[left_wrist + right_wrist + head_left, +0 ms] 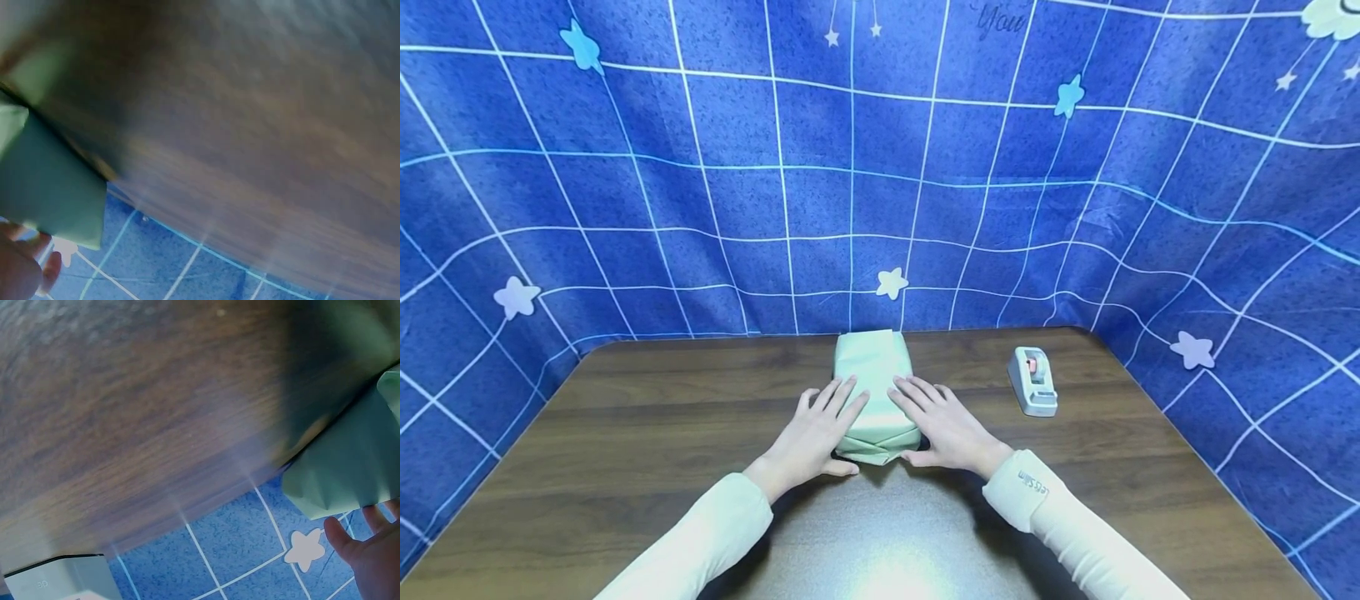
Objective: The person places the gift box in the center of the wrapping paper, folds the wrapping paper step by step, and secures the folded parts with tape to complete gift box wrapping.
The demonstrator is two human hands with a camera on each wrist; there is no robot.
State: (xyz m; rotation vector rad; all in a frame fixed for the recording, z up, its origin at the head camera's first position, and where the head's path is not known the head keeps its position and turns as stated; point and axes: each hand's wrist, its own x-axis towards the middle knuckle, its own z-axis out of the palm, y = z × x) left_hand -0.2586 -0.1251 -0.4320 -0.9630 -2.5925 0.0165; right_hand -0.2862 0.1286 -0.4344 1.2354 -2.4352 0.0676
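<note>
A box-shaped package wrapped in pale green paper (874, 367) lies on the wooden table, its near end covered by folded paper flaps. My left hand (816, 429) rests on its left edge, fingers spread over the top and thumb low by the near corner. On the opposite edge my right hand (947, 427) touches the top with straight fingers, its thumb near the folded end. Both wrist views show the package's green side (56, 181) with fingertips at its upper edge; the right wrist view shows the other side (350, 462).
A white tape dispenser (1033, 383) with a roll of tape stands to the right of the package; part of it appears in the right wrist view. The brown wooden table (685, 425) ends at a blue curtain (820, 200) with white grid lines and stars.
</note>
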